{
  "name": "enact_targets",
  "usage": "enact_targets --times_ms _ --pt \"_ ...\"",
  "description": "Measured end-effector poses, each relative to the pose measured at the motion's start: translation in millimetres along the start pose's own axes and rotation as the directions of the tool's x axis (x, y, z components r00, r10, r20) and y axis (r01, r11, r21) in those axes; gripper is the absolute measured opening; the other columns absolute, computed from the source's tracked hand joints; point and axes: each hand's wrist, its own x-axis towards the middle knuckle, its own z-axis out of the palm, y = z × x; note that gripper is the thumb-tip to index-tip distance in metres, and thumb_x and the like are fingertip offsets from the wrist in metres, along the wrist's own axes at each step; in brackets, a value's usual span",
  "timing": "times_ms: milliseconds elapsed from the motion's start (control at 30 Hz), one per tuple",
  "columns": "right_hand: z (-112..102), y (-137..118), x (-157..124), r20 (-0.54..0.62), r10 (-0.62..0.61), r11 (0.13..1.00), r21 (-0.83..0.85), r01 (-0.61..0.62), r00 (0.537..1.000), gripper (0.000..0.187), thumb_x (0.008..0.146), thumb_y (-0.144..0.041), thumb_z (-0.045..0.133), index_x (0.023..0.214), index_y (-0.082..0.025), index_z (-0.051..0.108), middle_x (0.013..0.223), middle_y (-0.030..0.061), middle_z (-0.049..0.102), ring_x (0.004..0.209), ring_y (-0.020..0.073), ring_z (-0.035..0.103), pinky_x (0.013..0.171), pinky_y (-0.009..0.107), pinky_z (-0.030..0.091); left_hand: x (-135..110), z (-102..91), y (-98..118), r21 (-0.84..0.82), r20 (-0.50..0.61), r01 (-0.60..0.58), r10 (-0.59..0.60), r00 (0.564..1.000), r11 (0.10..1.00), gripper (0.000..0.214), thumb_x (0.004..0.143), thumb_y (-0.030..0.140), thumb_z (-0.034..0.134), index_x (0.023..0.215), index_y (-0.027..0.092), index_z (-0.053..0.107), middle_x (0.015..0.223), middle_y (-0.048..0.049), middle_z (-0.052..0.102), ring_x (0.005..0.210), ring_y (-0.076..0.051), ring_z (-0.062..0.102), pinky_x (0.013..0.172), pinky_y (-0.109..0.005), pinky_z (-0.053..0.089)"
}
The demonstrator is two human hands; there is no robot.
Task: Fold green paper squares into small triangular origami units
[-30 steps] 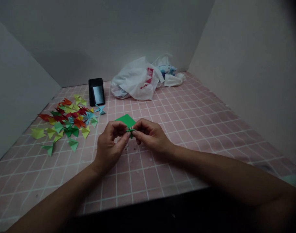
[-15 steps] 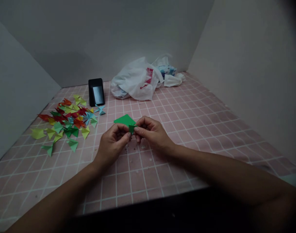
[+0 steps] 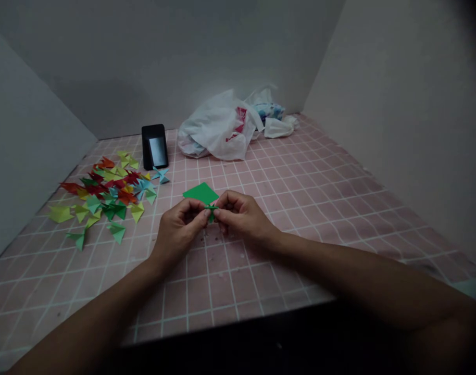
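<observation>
A left hand (image 3: 179, 229) and a right hand (image 3: 243, 219) come close together just in front of a flat green sheet (image 3: 201, 192). Between them is a small folded green paper (image 3: 211, 209), near the front corner of the green sheet. The left hand has its thumb and a finger clamped on the left end of the folded green paper. The right hand has its thumb and a finger pinched on the right end. The other fingers are curled in and partly hidden. I cannot tell if any fingers touch the green sheet.

Left of the green sheet is a big pile of folded papers (image 3: 126, 197), in red, orange, yellow, green and blue. Two light green ones (image 3: 116, 232) lie a little in front of the rest. One blue one (image 3: 161, 175) is at the side of the pile nearest the green sheet. Behind the green sheet, to the left, a black phone (image 3: 154, 147) leans up. Farther behind the green sheet sits a crumpled white bag (image 3: 214, 127) with red marks on it. To the right of that bag is a blue and white pack (image 3: 270, 111). Under the green sheet is a pink cloth (image 3: 300, 192) with white lines.
</observation>
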Motion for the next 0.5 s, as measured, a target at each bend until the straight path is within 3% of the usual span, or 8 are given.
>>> enact_targets --times_ms 200,367,500 --pt "0.6 1.5 -1.9 0.02 -0.141 0.976 -0.163 0.143 0.99 0.016 0.085 -0.028 0.065 0.079 -0.02 0.052 0.064 -0.0058 0.053 0.052 0.0081 0.052 0.05 0.022 0.042 -4.1 1.9 -3.2 0.227 -0.051 -0.208 0.225 0.973 0.951 0.006 0.082 0.019 0.067 0.078 0.018 0.062 0.071 0.0015 0.063 0.061 -0.012 0.06 0.059 -0.024 0.048" --pt "0.7 3.2 -5.6 0.012 -0.282 0.89 -0.37 0.267 0.959 0.013 0.088 -0.022 0.061 0.078 -0.02 0.053 0.069 -0.003 0.055 0.062 0.0103 0.052 0.057 0.024 0.042 -6.7 1.5 -4.5 0.379 -0.001 -0.429 0.463 0.886 0.82 0.011 0.084 0.009 0.063 0.078 0.017 0.06 0.072 0.0017 0.061 0.062 -0.01 0.06 0.061 -0.022 0.048" --pt "0.6 1.9 -8.5 0.064 -0.371 0.808 -0.47 0.356 0.926 0.011 0.092 -0.021 0.058 0.082 -0.019 0.054 0.074 -0.0012 0.057 0.066 0.0116 0.053 0.061 0.025 0.042 -7.3 2.0 -4.4 0.462 0.022 -0.51 0.565 0.825 0.726 0.011 0.086 0.007 0.062 0.08 0.016 0.06 0.074 0.0005 0.063 0.064 -0.011 0.061 0.062 -0.022 0.048"
